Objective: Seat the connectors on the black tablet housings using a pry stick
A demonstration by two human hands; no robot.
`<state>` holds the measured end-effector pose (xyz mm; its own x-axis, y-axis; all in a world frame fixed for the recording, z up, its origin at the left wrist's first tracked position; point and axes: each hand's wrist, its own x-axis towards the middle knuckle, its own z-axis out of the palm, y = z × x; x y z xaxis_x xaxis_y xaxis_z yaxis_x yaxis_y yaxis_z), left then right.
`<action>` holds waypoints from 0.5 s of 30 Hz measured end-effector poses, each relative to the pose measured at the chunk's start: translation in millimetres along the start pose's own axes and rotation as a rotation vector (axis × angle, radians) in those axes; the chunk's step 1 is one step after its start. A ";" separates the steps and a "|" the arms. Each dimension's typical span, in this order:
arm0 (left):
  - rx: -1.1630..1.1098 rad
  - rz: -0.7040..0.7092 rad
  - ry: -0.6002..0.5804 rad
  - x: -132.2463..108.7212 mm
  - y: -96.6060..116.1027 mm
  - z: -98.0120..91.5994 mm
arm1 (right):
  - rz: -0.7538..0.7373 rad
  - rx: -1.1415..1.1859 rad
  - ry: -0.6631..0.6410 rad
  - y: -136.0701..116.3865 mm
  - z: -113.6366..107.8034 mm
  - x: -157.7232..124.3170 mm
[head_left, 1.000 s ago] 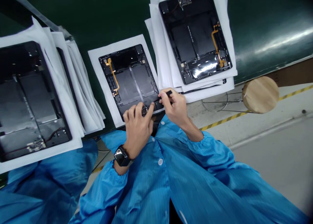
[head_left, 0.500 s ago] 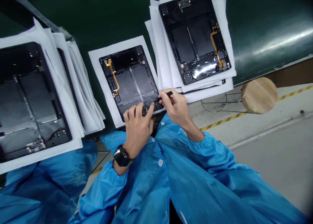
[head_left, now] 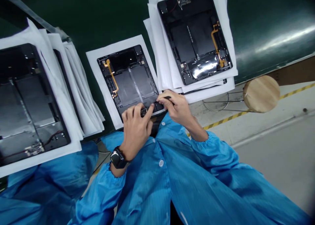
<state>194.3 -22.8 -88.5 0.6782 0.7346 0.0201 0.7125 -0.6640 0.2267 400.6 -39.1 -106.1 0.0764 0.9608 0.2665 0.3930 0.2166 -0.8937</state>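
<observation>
An opened black tablet housing (head_left: pixel 125 84) lies before me on a white foam sheet (head_left: pixel 96 66), an orange flex cable (head_left: pixel 113 77) along its left side. My left hand (head_left: pixel 135 123) rests on its near edge, fingers spread, holding nothing. A small circuit board (head_left: pixel 143 112) shows between the index and middle fingers. At the near right corner, my right hand (head_left: pixel 178 107) is closed in a pinch around a slim black tool (head_left: pixel 167 97). The fingers hide most of that tool, and its tip cannot be made out.
On the right, another opened housing (head_left: pixel 184 41) tops a stack of foam sheets (head_left: pixel 166 67). A similar housing (head_left: pixel 27 103) lies on a stack at the left, beside a person's blue garment (head_left: pixel 54 172). A round wooden stool (head_left: pixel 261 93) stands beyond the green table's (head_left: pixel 265 31) edge.
The right hand has turned slightly, so less of the black tool shows. Both hands stay at the near edge of the housing. The whole view has shifted a little.
</observation>
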 end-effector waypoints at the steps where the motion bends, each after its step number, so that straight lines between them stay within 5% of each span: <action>1: 0.003 0.002 0.005 0.1 0.0 0.0 | -0.012 0.003 0.000 0.7 -0.1 -0.4; 15: -0.010 0.002 0.002 0.1 0.1 -0.8 | -0.024 0.006 0.006 -2.0 1.3 0.0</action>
<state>194.3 -22.7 -87.7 0.6791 0.7337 0.0227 0.7095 -0.6640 0.2362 398.6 -39.3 -104.8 0.0725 0.9543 0.2899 0.3897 0.2405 -0.8890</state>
